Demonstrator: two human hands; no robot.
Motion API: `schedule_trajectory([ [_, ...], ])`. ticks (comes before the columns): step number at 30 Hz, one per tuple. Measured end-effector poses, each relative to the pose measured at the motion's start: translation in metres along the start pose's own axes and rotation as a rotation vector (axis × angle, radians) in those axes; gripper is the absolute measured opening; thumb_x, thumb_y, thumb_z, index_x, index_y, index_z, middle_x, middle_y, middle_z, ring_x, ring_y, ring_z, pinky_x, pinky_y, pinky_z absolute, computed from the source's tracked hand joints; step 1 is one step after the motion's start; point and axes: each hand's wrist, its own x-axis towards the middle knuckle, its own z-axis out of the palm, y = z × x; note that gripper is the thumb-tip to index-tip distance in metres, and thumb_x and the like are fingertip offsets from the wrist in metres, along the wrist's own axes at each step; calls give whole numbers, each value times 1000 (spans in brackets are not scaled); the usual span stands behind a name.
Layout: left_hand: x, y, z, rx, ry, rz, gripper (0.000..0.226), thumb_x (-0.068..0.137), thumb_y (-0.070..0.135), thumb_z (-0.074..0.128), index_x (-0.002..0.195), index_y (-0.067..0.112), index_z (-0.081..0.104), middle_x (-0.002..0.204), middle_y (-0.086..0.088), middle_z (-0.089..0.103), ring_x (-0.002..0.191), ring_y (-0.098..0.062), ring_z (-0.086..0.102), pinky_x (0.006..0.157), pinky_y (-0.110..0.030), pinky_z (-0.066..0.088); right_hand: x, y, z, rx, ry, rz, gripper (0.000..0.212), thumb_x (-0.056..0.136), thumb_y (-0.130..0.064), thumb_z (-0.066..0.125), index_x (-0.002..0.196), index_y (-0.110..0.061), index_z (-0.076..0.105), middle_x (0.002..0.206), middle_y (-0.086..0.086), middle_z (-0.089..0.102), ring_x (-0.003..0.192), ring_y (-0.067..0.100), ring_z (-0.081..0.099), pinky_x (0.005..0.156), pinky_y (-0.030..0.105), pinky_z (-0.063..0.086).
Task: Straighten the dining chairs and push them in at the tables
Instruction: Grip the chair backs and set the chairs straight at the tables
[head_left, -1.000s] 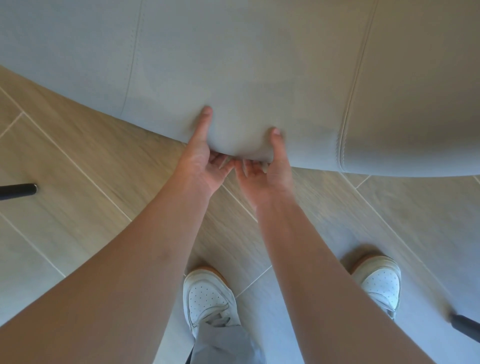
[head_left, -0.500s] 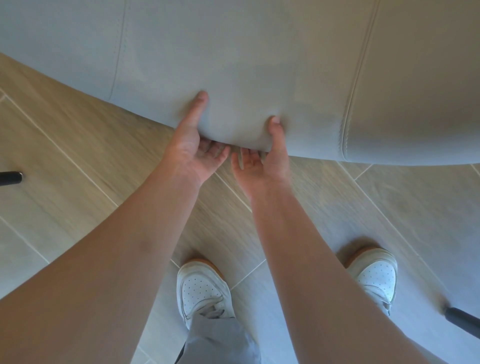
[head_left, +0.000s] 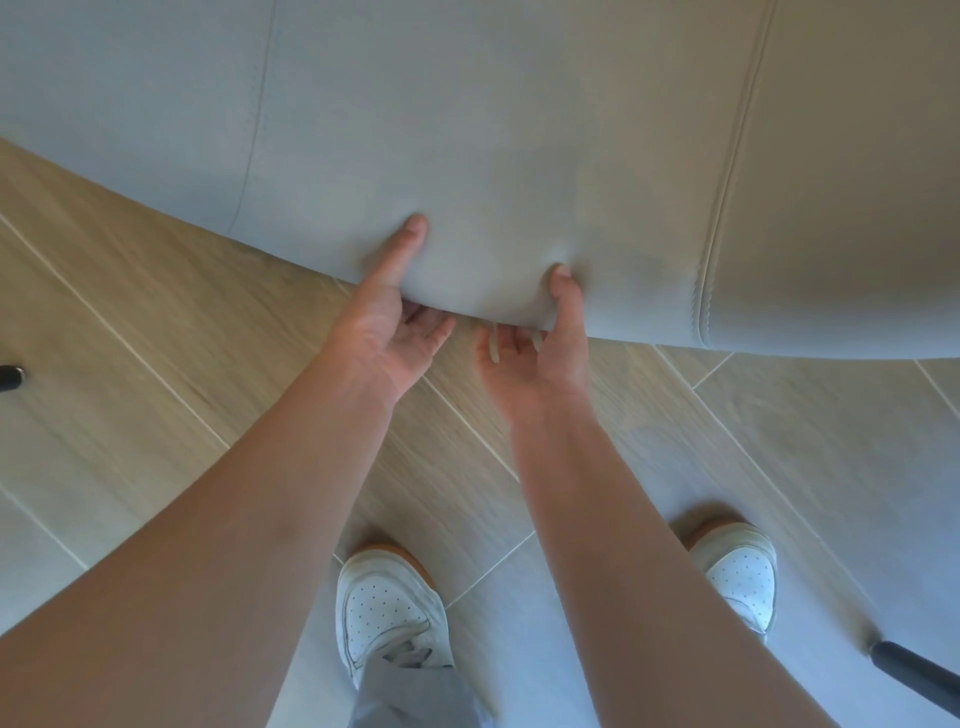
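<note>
A grey upholstered dining chair (head_left: 519, 130) fills the upper half of the head view, with stitched seams running down it. Both my hands hold its near edge, close together. My left hand (head_left: 387, 338) has its thumb laid flat on the upholstery and its fingers curled under the edge. My right hand (head_left: 540, 358) pinches the same edge just to the right, its thumb denting the fabric. Most of the chair lies outside the frame.
Two black chair legs show on the pale wood-look tile floor: one leg (head_left: 8, 378) at the far left, the other leg (head_left: 914, 670) at the lower right. My white shoes (head_left: 389, 608) stand just behind the chair. No table is in view.
Both hands keep hold of the chair's edge, and their fingers now show a little more below it. The black leg at the left has slid nearer the frame's edge.
</note>
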Motion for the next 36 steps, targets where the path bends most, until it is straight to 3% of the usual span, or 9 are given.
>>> schedule_trajectory([
  [7,-5,-9,2,22,-12,-26,50,76,45,84,117,23,67,112,1,71,108,-15,69,96,-35,50,-6,-14,-6,-22,-17,-3,47,84,-34,74,126,-19,60,132,4,62,122,19,59,107,38,43],
  [10,-7,-10,3,-8,-25,-24,47,77,39,83,116,22,65,117,-1,72,111,-19,69,104,-43,50,-6,-16,-9,13,-35,-5,44,85,-32,73,124,-18,61,128,6,62,122,23,60,110,46,43],
  [14,-12,-14,9,-134,-50,15,47,80,22,82,123,14,65,120,-9,73,113,-27,69,103,-50,52,-8,-21,-11,33,-59,-17,47,85,-31,73,128,-16,60,128,8,64,122,26,61,110,52,42],
  [24,-77,-7,19,-63,-25,39,52,75,24,88,121,16,65,119,-10,73,110,-28,70,94,-49,58,-69,-45,-11,-78,-11,19,61,77,-36,81,131,-16,59,125,3,66,116,20,62,103,39,48],
  [29,-122,11,36,-17,-13,53,50,79,30,85,121,17,63,121,-9,71,109,-26,70,96,-47,57,-114,-64,8,-163,-17,53,45,79,-41,79,114,-21,60,128,3,61,116,17,59,106,36,42],
  [36,-184,50,69,-8,-4,34,49,82,32,81,122,16,58,123,-11,66,113,-26,66,100,-48,54,-176,-97,55,-271,-16,89,38,80,-48,74,102,-22,57,126,4,59,111,18,58,93,34,42],
])
